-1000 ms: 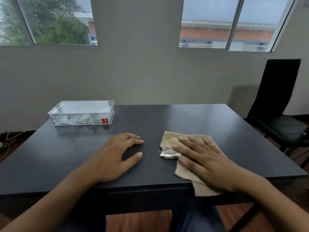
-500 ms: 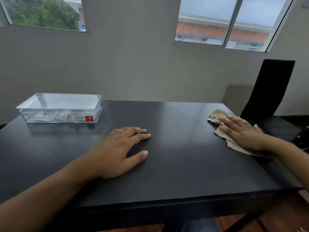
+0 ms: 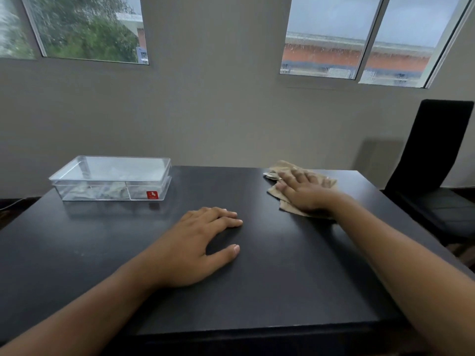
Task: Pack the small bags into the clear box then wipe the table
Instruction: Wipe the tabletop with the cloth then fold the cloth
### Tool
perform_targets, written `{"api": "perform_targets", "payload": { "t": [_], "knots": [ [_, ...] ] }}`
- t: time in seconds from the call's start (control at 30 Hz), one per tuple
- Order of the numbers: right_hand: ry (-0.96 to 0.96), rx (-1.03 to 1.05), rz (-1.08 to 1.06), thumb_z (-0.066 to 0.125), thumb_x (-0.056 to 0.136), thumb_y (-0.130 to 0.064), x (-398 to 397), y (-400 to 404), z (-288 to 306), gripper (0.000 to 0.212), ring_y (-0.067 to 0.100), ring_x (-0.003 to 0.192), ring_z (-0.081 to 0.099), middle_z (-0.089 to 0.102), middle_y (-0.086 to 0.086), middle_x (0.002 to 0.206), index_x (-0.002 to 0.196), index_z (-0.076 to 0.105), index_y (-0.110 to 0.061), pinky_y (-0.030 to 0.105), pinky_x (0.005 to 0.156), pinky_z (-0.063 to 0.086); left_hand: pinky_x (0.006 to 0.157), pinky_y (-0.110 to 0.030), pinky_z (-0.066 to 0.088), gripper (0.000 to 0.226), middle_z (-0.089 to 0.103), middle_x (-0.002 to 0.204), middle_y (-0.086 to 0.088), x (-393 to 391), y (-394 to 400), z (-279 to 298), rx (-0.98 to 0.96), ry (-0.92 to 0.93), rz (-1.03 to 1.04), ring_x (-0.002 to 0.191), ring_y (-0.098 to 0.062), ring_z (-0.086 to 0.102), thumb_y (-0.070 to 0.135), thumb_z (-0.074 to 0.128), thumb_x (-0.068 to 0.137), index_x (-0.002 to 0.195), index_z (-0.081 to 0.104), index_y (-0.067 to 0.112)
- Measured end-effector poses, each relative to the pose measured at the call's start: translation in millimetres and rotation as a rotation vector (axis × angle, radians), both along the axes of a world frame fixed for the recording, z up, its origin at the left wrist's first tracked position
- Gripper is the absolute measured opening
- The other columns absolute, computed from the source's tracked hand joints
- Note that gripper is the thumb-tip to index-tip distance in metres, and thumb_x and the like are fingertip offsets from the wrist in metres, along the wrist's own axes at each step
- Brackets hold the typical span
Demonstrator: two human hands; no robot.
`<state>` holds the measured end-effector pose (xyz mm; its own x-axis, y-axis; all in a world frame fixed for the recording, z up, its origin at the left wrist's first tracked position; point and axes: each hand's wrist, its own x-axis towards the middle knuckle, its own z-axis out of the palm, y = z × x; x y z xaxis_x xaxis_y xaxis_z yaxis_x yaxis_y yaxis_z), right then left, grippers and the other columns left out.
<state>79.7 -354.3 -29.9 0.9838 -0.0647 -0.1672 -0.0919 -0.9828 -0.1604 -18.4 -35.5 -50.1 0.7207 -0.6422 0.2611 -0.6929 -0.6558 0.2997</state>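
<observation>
— What's in your clear box (image 3: 110,179) at the moment?

— It sits at the far left of the black table (image 3: 282,278), and through its front wall you can make out the small bags (image 3: 102,192) lying on the bottom, pale and crumpled, mostly towards the left and middle. How many there are, you cannot tell through the plastic. A thin divider line shows on the front wall, and a red sticker (image 3: 152,194) marks the lower right corner of that wall. Whether a lid sits on top is hard to say.

— And the cloth?

— Your beige cloth (image 3: 284,167) lies at the far right of the table, near the back edge, rumpled, with a folded corner poking out past your fingertips. Your right hand (image 3: 304,192) is flat on top of it, fingers straight and a little spread, pressing it onto the surface. Nothing is pinched.

— My other hand?

— Your left hand (image 3: 195,247) rests palm-down on the bare table near the middle, fingers together and lightly bent, thumb out to the side, holding nothing. It is well apart from both the box and the cloth. A black chair (image 3: 434,155) stands beside the table on your right.
</observation>
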Motion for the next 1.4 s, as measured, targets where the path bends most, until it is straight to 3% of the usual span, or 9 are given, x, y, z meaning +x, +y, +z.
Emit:
{"api": "perform_targets", "payload": {
  "t": [0.17,0.37,0.47,0.53,0.77,0.97,1.17,1.4],
  "knots": [
    [-0.071,-0.021,0.158,0.010,0.100,-0.067,-74.3,34.8,-10.0,0.060,0.020,0.158,-0.013,-0.010,-0.013,0.172,0.158,-0.001,-0.053,0.061,0.120,-0.014,0.118,-0.026,0.029,0.053,0.044,0.147,0.030,-1.2,1.7,0.1,-0.024,-0.004,0.011,0.140,0.010,0.035,0.066,0.043,0.096,0.143,0.051,0.042],
    [-0.123,0.038,0.259,0.005,0.092,-0.077,-177.1,1.6,-8.3,0.058,-0.007,0.150,-0.022,-0.012,-0.035,0.164,0.149,-0.003,-0.069,0.045,0.126,-0.012,0.118,-0.023,0.027,0.052,0.044,0.147,0.030,-3.4,1.8,-1.7,-0.018,-0.017,0.022,0.141,0.008,0.035,0.064,0.039,0.097,0.143,0.050,0.042],
    [-0.118,0.060,0.181,0.009,0.088,-0.084,-192.2,-29.3,-6.1,0.055,-0.014,0.149,-0.016,-0.004,-0.046,0.159,0.142,0.002,-0.078,0.054,0.122,-0.020,0.117,-0.018,0.022,0.053,0.041,0.149,0.030,-6.9,1.1,-5.9,-0.016,-0.031,0.034,0.142,0.010,0.030,0.063,0.035,0.097,0.144,0.048,0.042],
    [-0.124,0.054,0.084,0.010,0.082,-0.088,-186.3,-48.3,-6.2,0.057,-0.013,0.151,-0.008,0.000,-0.048,0.157,0.138,0.006,-0.082,0.059,0.118,-0.023,0.116,-0.016,0.018,0.056,0.039,0.151,0.030,-8.7,-0.2,-8.6,-0.012,-0.040,0.046,0.143,0.010,0.028,0.064,0.031,0.096,0.146,0.046,0.043],
    [-0.146,0.010,-0.057,0.006,0.080,-0.090,-90.7,-75.9,-13.0,0.064,0.006,0.157,0.002,0.003,-0.035,0.165,0.142,0.005,-0.077,0.066,0.121,-0.003,0.115,-0.026,0.030,0.048,0.047,0.140,0.026,-7.7,-4.2,-4.5,-0.033,-0.028,0.055,0.134,0.004,0.041,0.062,0.039,0.096,0.138,0.051,0.042],
    [-0.133,0.026,-0.091,0.014,0.092,-0.078,-24.1,-17.7,-6.6,0.061,0.015,0.158,-0.003,-0.001,-0.023,0.170,0.152,0.008,-0.065,0.071,0.117,-0.012,0.111,-0.029,0.036,0.042,0.050,0.132,0.025,-5.4,-4.9,0.2,-0.036,-0.036,0.056,0.124,0.001,0.047,0.058,0.044,0.097,0.134,0.055,0.040],
    [-0.123,-0.008,0.053,0.013,0.098,-0.071,-53.7,36.0,-9.2,0.058,0.019,0.159,-0.005,-0.004,-0.019,0.171,0.155,0.005,-0.060,0.069,0.118,-0.011,0.111,-0.030,0.038,0.040,0.054,0.137,0.019,-15.8,-2.1,4.5,-0.058,-0.050,0.076,0.128,-0.002,0.049,0.052,0.046,0.098,0.133,0.058,0.036],
    [-0.160,-0.019,0.236,0.010,0.098,-0.068,-128.2,61.5,-18.1,0.057,0.010,0.157,-0.008,-0.002,-0.024,0.170,0.154,0.003,-0.062,0.053,0.126,-0.006,0.113,-0.021,0.034,0.041,0.051,0.143,0.025,-55.0,41.6,1.0,-0.090,-0.018,0.152,0.133,0.006,0.044,0.052,0.046,0.100,0.137,0.058,0.037]
  ]
}}
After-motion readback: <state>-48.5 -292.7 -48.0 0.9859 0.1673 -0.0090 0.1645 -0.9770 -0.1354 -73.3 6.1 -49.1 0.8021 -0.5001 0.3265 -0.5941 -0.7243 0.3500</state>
